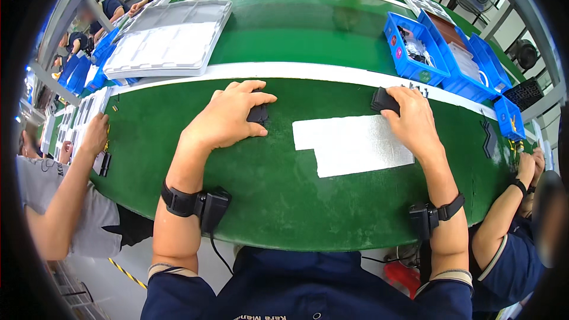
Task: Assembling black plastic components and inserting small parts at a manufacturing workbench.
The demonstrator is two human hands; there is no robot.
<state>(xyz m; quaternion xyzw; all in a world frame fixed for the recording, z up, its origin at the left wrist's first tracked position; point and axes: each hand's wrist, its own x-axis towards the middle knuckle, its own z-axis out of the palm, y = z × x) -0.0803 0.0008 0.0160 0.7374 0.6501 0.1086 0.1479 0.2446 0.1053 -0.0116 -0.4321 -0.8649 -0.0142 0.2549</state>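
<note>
On the near side of both grips, black boxy devices (215,208) were strapped to the person's forearms, above the bare green tabletop (284,216). Ahead of them, the left hand (228,115) arched over a dark stack (258,114), fingers spread along its far side and thumb reaching past its near edge; whether it pressed on the pieces could not be told. The right hand (413,120) was closed around a black layered stack (381,101), thumb at the near edge and fingers over the top, the stack jutting out to the left of that grip. Between the two grips, slightly nearer the person, a silvery-white sheet (352,148) lay flat, its right end close to the right wrist.

The step in hand looked like gathering or squaring the two stacks; any lift from there would call for even pressure on the edges, so the thin layers did not slide apart.

To the right of the right grip lay black angled pieces (489,140). Beyond the grips ran a white strip (296,71), with pale trays (163,44) past the left hand and a blue bin (424,74) past the right.
</note>
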